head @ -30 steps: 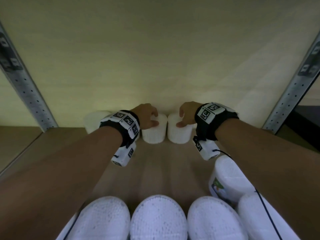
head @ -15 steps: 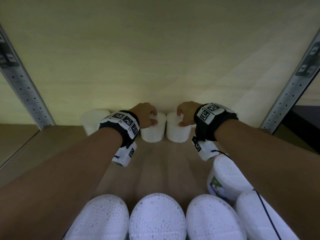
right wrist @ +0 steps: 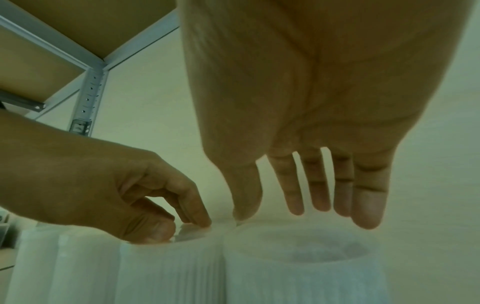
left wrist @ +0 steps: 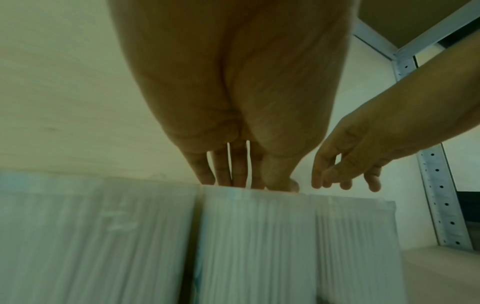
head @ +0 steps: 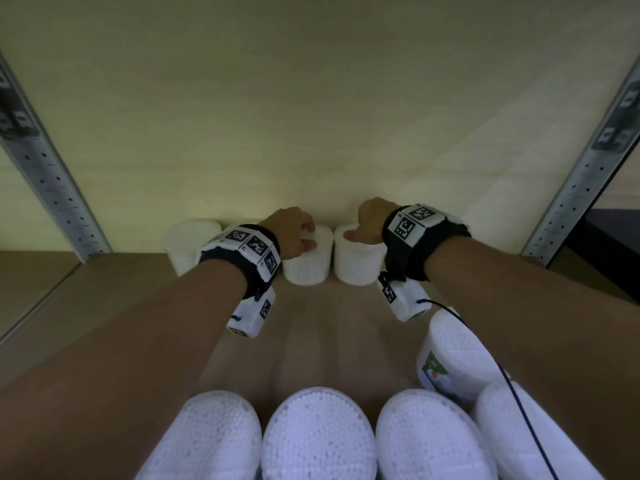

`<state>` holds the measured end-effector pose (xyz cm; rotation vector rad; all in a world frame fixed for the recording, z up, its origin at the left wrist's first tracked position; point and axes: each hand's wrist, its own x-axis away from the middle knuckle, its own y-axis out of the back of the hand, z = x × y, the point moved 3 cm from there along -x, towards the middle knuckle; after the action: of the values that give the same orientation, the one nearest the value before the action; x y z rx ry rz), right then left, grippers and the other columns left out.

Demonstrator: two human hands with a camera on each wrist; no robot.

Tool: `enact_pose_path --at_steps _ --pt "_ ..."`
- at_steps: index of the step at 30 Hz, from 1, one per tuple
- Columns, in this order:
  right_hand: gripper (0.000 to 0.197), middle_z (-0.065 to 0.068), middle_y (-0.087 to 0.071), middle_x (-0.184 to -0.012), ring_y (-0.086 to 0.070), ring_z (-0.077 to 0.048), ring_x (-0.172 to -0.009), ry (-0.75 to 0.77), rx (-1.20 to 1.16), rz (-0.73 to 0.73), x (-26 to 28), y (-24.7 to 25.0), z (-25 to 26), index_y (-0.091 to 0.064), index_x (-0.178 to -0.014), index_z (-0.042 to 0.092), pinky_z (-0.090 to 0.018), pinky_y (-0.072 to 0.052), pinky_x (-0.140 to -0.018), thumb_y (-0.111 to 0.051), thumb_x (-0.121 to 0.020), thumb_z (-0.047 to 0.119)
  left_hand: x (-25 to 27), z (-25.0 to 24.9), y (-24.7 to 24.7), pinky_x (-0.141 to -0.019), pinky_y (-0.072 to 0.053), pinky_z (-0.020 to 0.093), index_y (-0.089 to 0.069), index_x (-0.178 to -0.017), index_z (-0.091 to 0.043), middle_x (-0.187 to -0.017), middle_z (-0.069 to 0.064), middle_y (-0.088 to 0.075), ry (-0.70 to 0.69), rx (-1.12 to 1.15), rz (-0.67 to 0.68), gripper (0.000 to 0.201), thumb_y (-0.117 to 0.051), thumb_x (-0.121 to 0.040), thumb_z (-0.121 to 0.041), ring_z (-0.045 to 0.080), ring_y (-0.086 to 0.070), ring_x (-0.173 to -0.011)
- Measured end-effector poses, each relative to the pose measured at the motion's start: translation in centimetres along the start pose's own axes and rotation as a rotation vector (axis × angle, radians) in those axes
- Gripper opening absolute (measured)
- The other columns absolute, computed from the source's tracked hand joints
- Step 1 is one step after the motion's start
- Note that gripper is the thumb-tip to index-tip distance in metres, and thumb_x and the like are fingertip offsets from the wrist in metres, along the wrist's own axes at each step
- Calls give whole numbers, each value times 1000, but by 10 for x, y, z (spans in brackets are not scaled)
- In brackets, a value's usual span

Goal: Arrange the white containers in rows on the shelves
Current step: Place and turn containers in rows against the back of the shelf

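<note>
Two white ribbed containers stand side by side at the back of the wooden shelf, against the wall. My left hand grips the top of the left container, thumb on the near rim and fingers over the far side. My right hand hovers over the right container with fingers straight and spread; only its thumb touches the rim. In the right wrist view the right container shows a hollow top. A third container stands further left in the same back row.
Several white containers line the shelf's front edge, and one with a green label sits behind them under my right forearm. Perforated metal uprights frame both sides. Bare shelf board lies between the front and back rows.
Both hands and the two containers have shifted slightly back toward the wall. The hand poses look the same.
</note>
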<state>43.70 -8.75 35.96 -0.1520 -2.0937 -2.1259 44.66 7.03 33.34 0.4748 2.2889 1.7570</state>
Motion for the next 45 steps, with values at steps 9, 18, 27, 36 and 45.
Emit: enact_pose_path --at_steps 9,18,27,36,45 --pt "63 -16 -45 -139 -51 -32 -123 -20 62 52 0 -8 -3 -45 -136 5 -38 -43 -98 -52 -92 50 0 -1 -1 -101 -36 32 -51 -130 -10 -135 11 -46 1 18 -10 43 -58 -92 -30 28 -46 -124" --pt "58 -9 -36 -150 -41 -26 -135 60 49 102 3 -1 -5 -40 -143 10 -33 -36 -108 -62 -91 20 0 -1 -1 -101 -36 32 -52 -129 -10 -135 11 -45 6 18 -12 42 -58 -92 -29 28 -46 -124" --pt "51 -9 -38 -150 -42 -27 -135 82 1 109 1 4 -8 -43 -143 12 -35 -39 -107 -57 -94 14 2 1 -1 -101 -35 32 -52 -130 -11 -135 12 -45 2 44 -16 42 -58 -92 -29 28 -45 -125" --pt "66 -14 -42 -142 -47 -30 -126 -7 27 65 -1 -4 -13 -40 -140 6 -38 -42 -102 -55 -91 48 1 2 -3 -102 -35 33 -53 -127 -11 -133 12 -46 -1 54 -18 40 -59 -91 -28 28 -46 -124" --pt "57 -7 -36 -150 -41 -26 -135 85 27 131 0 -1 -12 -40 -144 16 -34 -37 -107 -61 -91 15 0 2 -3 -101 -36 34 -52 -128 -11 -132 13 -46 -11 40 -6 40 -57 -92 -29 29 -46 -123"
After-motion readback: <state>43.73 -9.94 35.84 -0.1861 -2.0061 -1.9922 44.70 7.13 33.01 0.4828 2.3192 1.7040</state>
